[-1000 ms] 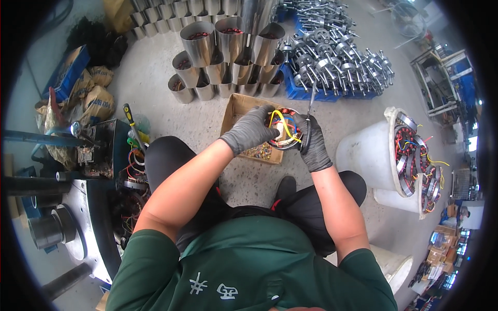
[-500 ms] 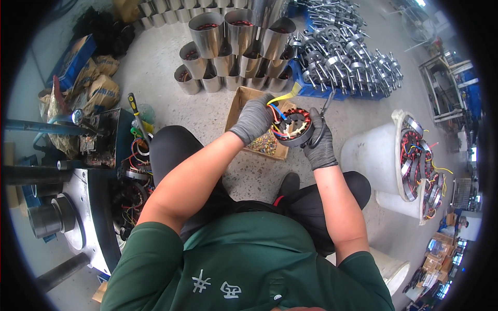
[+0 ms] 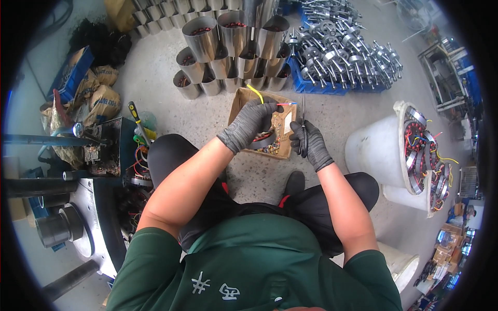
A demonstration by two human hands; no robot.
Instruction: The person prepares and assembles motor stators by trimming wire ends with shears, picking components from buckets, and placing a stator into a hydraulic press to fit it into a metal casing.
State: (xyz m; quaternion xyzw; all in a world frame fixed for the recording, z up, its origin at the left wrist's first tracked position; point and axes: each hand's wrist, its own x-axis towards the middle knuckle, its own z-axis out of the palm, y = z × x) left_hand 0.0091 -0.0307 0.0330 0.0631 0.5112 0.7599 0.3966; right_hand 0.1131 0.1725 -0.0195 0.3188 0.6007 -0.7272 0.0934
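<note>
My left hand [image 3: 251, 124], in a grey knit glove, is closed on a motor stator and its lead wires. The stator [image 3: 265, 141] hangs partly hidden under that hand, over an open cardboard box [image 3: 285, 147]. A yellow wire [image 3: 255, 93] sticks up past my fingers, and red and blue wire ends [image 3: 287, 104] point right. My right hand [image 3: 314, 146], gloved alike, grips a pair of scissors [image 3: 303, 136] by dark handles. Their blades point up beside the box's right side, apart from the wires. Small coloured scraps [image 3: 272, 149] lie in the box.
Metal cylinders [image 3: 199, 44] with windings inside stand stacked ahead. Blue crates [image 3: 321, 87] of shafted rotors [image 3: 332, 52] sit at the far right. White buckets [image 3: 373, 147] of stators stand to my right. A press-like machine [image 3: 96, 223] and a screwdriver [image 3: 136, 116] are to my left.
The stator has left its place between both hands and now hangs lower under my left hand. My right hand has drawn back, and the scissors have swung more upright.
</note>
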